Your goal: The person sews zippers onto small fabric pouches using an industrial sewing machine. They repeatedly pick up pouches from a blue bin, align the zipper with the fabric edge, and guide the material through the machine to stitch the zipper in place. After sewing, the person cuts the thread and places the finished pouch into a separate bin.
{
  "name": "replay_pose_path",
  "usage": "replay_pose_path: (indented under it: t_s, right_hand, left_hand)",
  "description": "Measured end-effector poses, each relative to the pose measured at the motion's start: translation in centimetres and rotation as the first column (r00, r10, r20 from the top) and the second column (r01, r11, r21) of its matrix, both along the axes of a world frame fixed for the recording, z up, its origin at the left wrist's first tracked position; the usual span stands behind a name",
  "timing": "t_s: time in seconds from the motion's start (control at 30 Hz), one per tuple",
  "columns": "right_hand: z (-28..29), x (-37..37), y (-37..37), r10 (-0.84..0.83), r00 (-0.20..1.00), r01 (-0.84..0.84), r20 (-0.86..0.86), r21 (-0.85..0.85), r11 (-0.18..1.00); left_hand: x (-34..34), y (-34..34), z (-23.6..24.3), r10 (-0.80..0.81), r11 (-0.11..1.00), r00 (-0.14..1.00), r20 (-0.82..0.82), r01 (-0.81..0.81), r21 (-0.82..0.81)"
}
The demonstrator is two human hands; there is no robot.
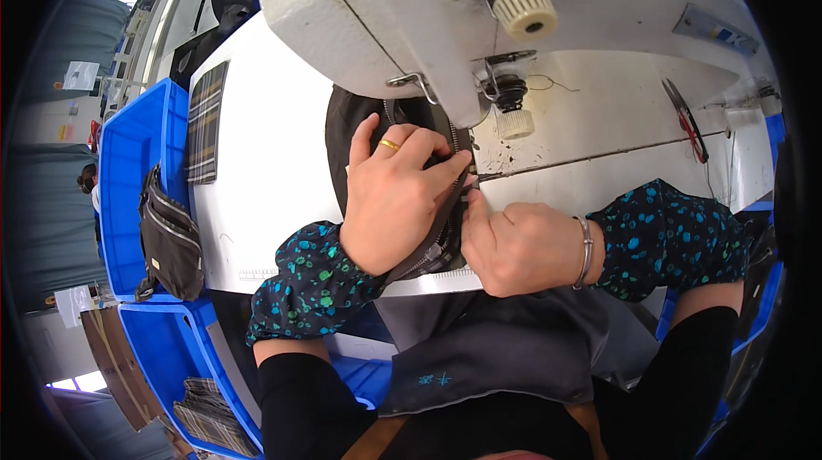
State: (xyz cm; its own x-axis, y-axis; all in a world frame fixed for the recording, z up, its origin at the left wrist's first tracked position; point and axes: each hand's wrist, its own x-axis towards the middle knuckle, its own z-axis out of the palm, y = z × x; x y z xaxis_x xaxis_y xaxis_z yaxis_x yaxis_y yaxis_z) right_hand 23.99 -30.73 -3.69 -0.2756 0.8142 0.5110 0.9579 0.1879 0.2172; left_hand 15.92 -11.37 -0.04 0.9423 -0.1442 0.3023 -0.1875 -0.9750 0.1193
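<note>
A dark fabric piece with zippers (349,126) lies under the head of a white sewing machine (368,6). My left hand (394,190), with a gold ring, rests over it, fingers bent, thumb and fingertips gripping its right edge by the zipper. My right hand (522,246), a steel bangle at its wrist, pinches that same edge just to the right, its fingertips close to my left thumb. What is between those fingertips is small and partly hidden. The presser foot area is behind the fabric and the machine head.
Scissors (685,117) lie at the right of the white table (265,160). A folded plaid cloth (205,122) lies at its left. Blue bins (128,169) stand left, one with a black pouch (167,237), another with plaid pieces (205,413). Another person (91,186) is at far left.
</note>
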Motion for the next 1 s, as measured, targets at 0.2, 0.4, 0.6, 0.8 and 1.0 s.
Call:
replay_pose_path:
  t_s: [0.2,0.4,0.6,0.8,1.0]
  right_hand:
    - [-0.3,0.2,0.1,-0.036,0.999,0.036,0.016,-0.013,0.999]
    - [-1.1,2.0,1.6,-0.060,0.997,0.061,-0.052,0.017,0.998]
    - [-0.8,2.7,1.8,-0.146,0.988,0.141,-0.046,-0.088,0.986]
    - [-0.3,3.3,1.6,-0.060,0.959,0.059,-0.278,-0.011,0.998]
    - [0.0,4.0,2.7,-0.310,0.803,0.310,-0.509,-0.087,0.947]
  left_hand:
    - [0.4,0.4,-0.7,0.022,0.999,1.000,0.005,-0.022,-0.024]
    - [2.7,2.4,-1.8,0.009,0.996,0.999,0.035,-0.006,-0.086]
    - [3.6,3.4,-2.3,-0.018,0.993,0.999,0.050,0.024,-0.116]
    - [2.9,5.1,0.1,-0.184,0.956,0.975,-0.122,0.149,-0.254]
    - [2.7,5.6,0.4,-0.136,0.982,0.979,-0.151,0.113,-0.151]
